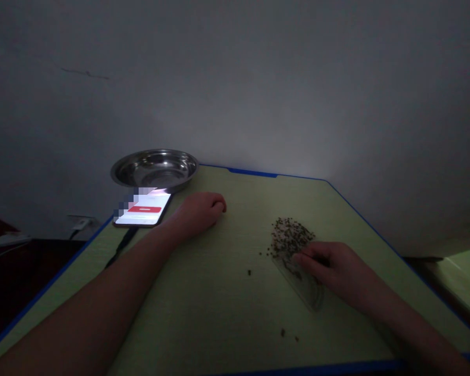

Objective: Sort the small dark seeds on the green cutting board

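Note:
My left hand (203, 211) rests on the table between the phone and a pile of small dark grains (290, 235), its fingers curled closed and nothing visible in them. My right hand (332, 263) is at the near right side of the grains, thumb and fingers pinched together. Whatever lies between its fingertips is too small and dark to make out. Under and beside these fingertips lies a clear plastic bag or packet (307, 295), with grains at its far end. A few loose dark bits (249, 272) lie apart from the pile, on the table's near half.
The pale green table (203, 313) has a blue edge and stands against a grey wall (258, 89). At its far left is a shiny steel bowl (156, 167). A lit phone (141, 216) lies before the bowl, with a dark strap or cable (121, 248) beside my left forearm.

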Available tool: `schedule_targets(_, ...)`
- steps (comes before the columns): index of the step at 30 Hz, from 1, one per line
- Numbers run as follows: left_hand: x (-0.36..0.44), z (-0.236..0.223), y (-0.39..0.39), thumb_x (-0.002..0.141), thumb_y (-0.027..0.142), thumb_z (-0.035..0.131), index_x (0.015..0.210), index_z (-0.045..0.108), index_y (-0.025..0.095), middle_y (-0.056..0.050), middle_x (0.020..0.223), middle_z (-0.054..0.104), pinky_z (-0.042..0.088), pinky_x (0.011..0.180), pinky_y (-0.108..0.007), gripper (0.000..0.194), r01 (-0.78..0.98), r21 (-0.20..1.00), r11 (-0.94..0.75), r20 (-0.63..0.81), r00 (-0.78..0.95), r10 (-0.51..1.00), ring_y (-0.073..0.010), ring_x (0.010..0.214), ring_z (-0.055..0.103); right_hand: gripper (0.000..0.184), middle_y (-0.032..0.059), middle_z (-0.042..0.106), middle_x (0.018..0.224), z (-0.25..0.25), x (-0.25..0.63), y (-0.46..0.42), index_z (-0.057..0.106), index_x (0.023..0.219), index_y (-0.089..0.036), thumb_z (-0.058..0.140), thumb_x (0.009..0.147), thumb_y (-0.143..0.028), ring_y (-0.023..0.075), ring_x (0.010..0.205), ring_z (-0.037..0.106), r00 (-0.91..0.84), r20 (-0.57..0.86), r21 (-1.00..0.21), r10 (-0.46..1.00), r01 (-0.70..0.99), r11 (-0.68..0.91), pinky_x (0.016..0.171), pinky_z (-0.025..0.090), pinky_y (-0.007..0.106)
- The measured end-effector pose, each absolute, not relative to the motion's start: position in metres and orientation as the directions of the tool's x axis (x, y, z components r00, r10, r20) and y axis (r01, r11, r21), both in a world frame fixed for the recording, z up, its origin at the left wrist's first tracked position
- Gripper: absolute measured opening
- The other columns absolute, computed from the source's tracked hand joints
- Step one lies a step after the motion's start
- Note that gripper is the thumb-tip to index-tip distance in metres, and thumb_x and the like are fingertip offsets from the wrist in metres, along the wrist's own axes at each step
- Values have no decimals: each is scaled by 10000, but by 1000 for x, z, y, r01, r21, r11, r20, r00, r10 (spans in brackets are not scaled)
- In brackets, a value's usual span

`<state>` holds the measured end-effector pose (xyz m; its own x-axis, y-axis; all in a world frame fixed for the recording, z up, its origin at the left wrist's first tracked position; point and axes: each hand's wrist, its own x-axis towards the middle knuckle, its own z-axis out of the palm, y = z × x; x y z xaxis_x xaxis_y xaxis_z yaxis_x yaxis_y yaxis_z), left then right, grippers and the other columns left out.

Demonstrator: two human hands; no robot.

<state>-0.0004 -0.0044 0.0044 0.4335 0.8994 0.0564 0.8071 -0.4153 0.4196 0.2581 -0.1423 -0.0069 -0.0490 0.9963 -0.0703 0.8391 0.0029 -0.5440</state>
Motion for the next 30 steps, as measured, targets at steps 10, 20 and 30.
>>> schedule_targets(10, 0, 5, -4, 787, 254, 378, 875, 696, 195, -22, 627, 650, 388, 592, -269, 335, 812, 407, -418, 57, 434, 899, -149, 570, 557, 381, -36, 400, 503, -3, 259, -134, 429, 536, -221, 457, 832, -460, 123, 483, 371, -29, -43, -531, 999, 847, 2, 476, 278, 275)
schedule_targets(20, 0, 4, -5, 797, 265, 372, 864, 695, 197, -23, 649, 653, 389, 591, -262, 336, 806, 393, -442, 80, 449, 890, -148, 605, 567, 393, -27, 435, 501, 0, 252, -121, 460, 541, -211, 467, 849, -455, 121, 481, 377, -60, 5, -498, 998, 866, 55, 471, 273, 277)
schedule_targets(30, 1, 5, -6, 802, 267, 375, 889, 709, 188, -44, 721, 678, 402, 623, -279, 354, 810, 377, -448, 83, 452, 888, -173, 676, 595, 364, -30, 437, 528, -1, 254, -133, 454, 557, -213, 467, 855, -421, 126, 508, 410, -102, -62, -555, 993, 831, 51, 485, 306, 270)
